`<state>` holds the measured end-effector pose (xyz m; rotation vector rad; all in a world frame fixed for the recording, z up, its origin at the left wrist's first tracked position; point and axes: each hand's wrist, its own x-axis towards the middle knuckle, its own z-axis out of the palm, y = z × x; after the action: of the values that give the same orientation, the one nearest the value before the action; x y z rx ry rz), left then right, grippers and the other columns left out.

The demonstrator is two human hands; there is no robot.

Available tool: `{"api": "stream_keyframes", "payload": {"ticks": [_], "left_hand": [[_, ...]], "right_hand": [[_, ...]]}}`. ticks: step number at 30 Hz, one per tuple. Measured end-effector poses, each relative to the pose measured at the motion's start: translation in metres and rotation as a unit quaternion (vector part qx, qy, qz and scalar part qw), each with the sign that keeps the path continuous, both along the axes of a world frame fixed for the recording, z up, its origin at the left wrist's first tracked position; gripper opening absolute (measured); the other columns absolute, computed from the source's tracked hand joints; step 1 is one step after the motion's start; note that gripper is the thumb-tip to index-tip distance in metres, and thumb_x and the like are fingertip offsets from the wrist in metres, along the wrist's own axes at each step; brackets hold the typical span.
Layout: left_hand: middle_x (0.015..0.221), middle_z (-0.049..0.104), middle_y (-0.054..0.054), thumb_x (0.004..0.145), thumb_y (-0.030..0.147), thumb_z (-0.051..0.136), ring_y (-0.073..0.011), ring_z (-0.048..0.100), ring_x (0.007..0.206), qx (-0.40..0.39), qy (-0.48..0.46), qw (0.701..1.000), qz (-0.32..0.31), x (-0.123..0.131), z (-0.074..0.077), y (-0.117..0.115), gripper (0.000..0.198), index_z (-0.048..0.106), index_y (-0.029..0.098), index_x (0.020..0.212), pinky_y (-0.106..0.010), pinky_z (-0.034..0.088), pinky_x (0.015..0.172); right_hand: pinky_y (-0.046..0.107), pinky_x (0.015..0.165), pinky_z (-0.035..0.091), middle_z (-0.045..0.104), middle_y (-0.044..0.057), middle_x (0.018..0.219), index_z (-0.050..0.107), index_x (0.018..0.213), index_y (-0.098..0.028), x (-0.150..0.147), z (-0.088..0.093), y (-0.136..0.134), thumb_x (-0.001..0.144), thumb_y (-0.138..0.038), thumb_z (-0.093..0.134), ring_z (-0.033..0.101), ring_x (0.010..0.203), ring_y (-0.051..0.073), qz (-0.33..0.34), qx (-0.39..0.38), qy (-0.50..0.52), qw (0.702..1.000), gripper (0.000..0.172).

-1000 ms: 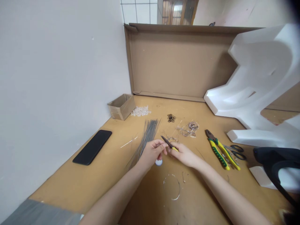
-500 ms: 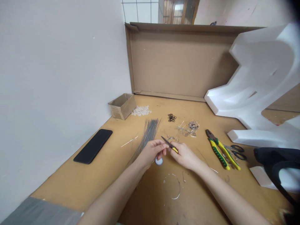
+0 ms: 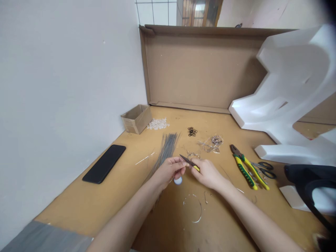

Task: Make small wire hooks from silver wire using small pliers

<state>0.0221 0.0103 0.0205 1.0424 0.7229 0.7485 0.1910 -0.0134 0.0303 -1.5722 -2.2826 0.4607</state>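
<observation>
My right hand (image 3: 207,172) is closed round the yellow handles of slim-nosed pliers (image 3: 187,160), whose dark jaws point up and left. Close against them, my left hand (image 3: 173,170) pinches something too small to make out near the jaws. Under the left fingers lies a small round white disc (image 3: 177,180). A bundle of thin grey wires (image 3: 167,148) spreads out just behind and left of my left hand. Short wire bits (image 3: 193,154) lie beyond the pliers' tip. In front of my hands a curved wire piece (image 3: 200,211) rests on the table.
Larger green-and-yellow pliers (image 3: 245,171) and black-handled scissors (image 3: 267,170) lie at right. Farther back are tangled wire (image 3: 214,142), black rings (image 3: 192,131), clear beads (image 3: 159,123) and a small cardboard box (image 3: 137,119). A black phone (image 3: 105,163) lies left; white foam (image 3: 278,105) stands right.
Almost nothing differs. Both hands stay together, and the pliers' tip has shifted very slightly down and left.
</observation>
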Motion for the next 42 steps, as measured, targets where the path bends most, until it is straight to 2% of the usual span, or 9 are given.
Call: {"api": "stream_keyframes", "payload": {"ticks": [8,11,16,19,26,30,32,38,42], "left_hand": [[0.049,0.051,0.005,0.071,0.030,0.061,-0.0012,0.034,0.033,-0.006,0.008,1.000,-0.008,-0.001,-0.002,0.001,0.019,0.057,0.012,0.071,-0.016,0.020,0.036],[0.051,0.052,0.004,0.071,0.032,0.060,-0.0017,0.035,0.034,0.016,0.024,1.000,0.000,0.000,-0.004,0.002,0.021,0.055,0.012,0.070,-0.016,0.023,0.036],[0.053,0.053,0.005,0.072,0.035,0.059,-0.0039,0.039,0.034,0.103,0.112,0.984,0.090,0.006,-0.005,0.000,0.022,0.053,0.014,0.073,-0.017,0.029,0.036],[0.055,0.054,0.005,0.072,0.035,0.059,-0.0038,0.040,0.034,0.117,0.134,0.977,0.116,0.007,-0.003,-0.001,0.022,0.052,0.015,0.072,-0.017,0.030,0.036],[0.057,0.059,0.001,0.075,0.033,0.058,-0.0022,0.037,0.035,0.054,0.038,0.998,0.015,-0.001,-0.001,0.003,0.021,0.054,0.012,0.072,-0.016,0.026,0.037],[0.054,0.056,0.002,0.074,0.029,0.060,-0.0012,0.035,0.034,-0.027,-0.032,0.998,-0.038,-0.004,-0.003,0.004,0.018,0.056,0.012,0.073,-0.015,0.021,0.035],[0.052,0.054,0.003,0.073,0.027,0.061,-0.0006,0.033,0.034,-0.071,-0.065,0.993,-0.061,-0.005,-0.004,0.004,0.017,0.056,0.011,0.072,-0.015,0.019,0.035],[0.052,0.051,0.004,0.072,0.021,0.061,0.0008,0.030,0.032,-0.144,-0.110,0.979,-0.092,-0.005,-0.004,0.005,0.011,0.056,0.011,0.072,-0.014,0.019,0.035],[0.053,0.052,0.003,0.074,0.018,0.059,0.0008,0.031,0.032,-0.167,-0.121,0.974,-0.093,-0.005,-0.004,0.005,0.008,0.056,0.011,0.073,-0.013,0.021,0.035]], "right_hand": [[0.022,0.052,0.026,0.061,0.001,0.063,0.059,0.079,-0.021,-0.004,-0.006,-0.002,0.082,-0.026,0.041,0.054,0.056,0.014,-0.055,0.031,-0.060,0.996,0.019],[0.022,0.052,0.026,0.062,0.002,0.063,0.060,0.079,-0.021,-0.006,-0.010,0.000,0.082,-0.027,0.042,0.055,0.057,0.015,-0.076,0.032,-0.069,0.994,0.019],[0.023,0.051,0.026,0.062,0.003,0.061,0.059,0.073,-0.021,-0.004,-0.013,0.003,0.085,-0.037,0.040,0.054,0.055,0.015,-0.115,0.031,-0.053,0.991,0.027],[0.022,0.051,0.027,0.058,0.002,0.059,0.058,0.073,-0.020,-0.001,-0.010,0.004,0.085,-0.038,0.040,0.050,0.052,0.014,-0.109,0.026,-0.017,0.994,0.028],[0.022,0.057,0.035,0.052,-0.002,0.062,0.055,0.071,-0.017,0.006,-0.001,0.009,0.083,-0.036,0.045,0.046,0.059,0.012,0.007,-0.055,0.151,0.987,0.025],[0.025,0.064,0.040,0.054,0.001,0.070,0.057,0.081,-0.015,0.012,0.000,0.013,0.083,-0.036,0.048,0.049,0.066,0.013,0.103,-0.156,0.302,0.935,0.022],[0.026,0.066,0.042,0.054,0.001,0.073,0.058,0.086,-0.015,0.014,0.000,0.013,0.082,-0.035,0.050,0.050,0.067,0.013,0.127,-0.197,0.348,0.908,0.022],[0.025,0.061,0.041,0.054,0.001,0.071,0.059,0.089,-0.015,0.015,-0.003,0.012,0.082,-0.037,0.051,0.048,0.063,0.012,0.127,-0.226,0.365,0.894,0.025],[0.023,0.054,0.037,0.051,-0.001,0.066,0.059,0.084,-0.014,0.014,-0.005,0.013,0.084,-0.038,0.047,0.043,0.057,0.010,0.117,-0.200,0.321,0.918,0.027]]}}
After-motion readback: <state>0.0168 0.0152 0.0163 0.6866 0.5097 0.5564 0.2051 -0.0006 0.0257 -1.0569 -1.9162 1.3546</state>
